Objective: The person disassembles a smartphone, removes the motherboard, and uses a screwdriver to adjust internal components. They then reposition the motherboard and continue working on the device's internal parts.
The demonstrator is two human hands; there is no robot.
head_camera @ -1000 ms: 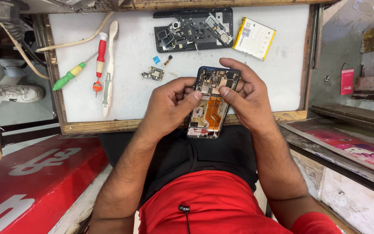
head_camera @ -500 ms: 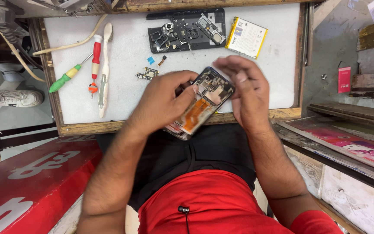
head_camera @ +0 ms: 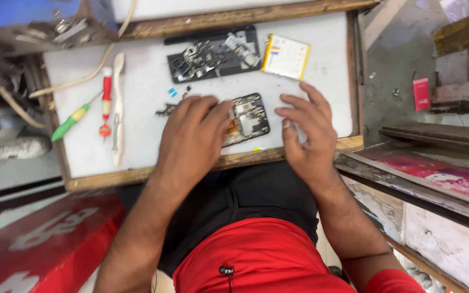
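An opened phone with its back off, showing circuit parts and an orange flex strip, lies on the white work board near the front edge. My left hand lies over the phone's left half, fingers on top of it. My right hand hovers just right of the phone with fingers spread, touching nothing. A flat yellow-edged battery lies behind the right hand. A black phone shell holding loose small parts sits at the back of the board.
At the board's left lie a green-handled screwdriver, a red-handled one and a white pry tool. Tiny parts lie by my left hand. A wooden rim frames the board. A red panel sits lower left, shelves to the right.
The phone came down from in front of my body onto the board. My right hand let go of it and opened beside it; my left hand stayed on it.
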